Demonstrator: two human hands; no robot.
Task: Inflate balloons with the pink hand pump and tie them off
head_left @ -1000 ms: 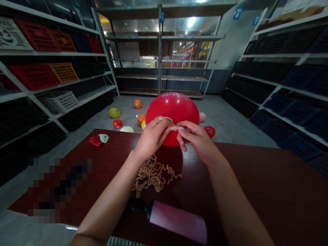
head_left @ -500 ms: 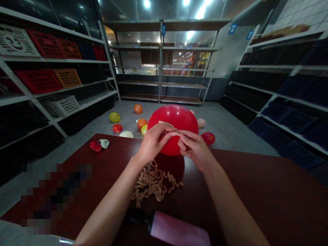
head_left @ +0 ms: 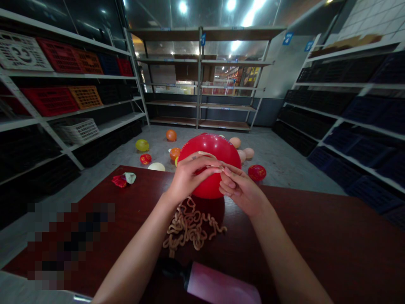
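A blown-up red balloon (head_left: 212, 148) hovers just above the dark red table (head_left: 316, 236), held at its near side by both hands. My left hand (head_left: 189, 178) pinches the balloon's neck, with a pale rubber band looped over its fingers. My right hand (head_left: 237, 188) meets it fingertip to fingertip and pinches the same band. Below the hands lies a heap of tan rubber bands (head_left: 191, 223). A pink hand pump (head_left: 218, 286) with a black nozzle lies at the table's near edge.
Two limp balloons (head_left: 123, 179), red and pale, lie on the table's far left corner. Several inflated balloons (head_left: 142, 145) are scattered on the grey floor beyond. Metal shelving with red, orange and dark crates lines both sides and the back.
The balloon and both hands have dropped slightly toward the table. The fingers have drawn closer together at the neck.
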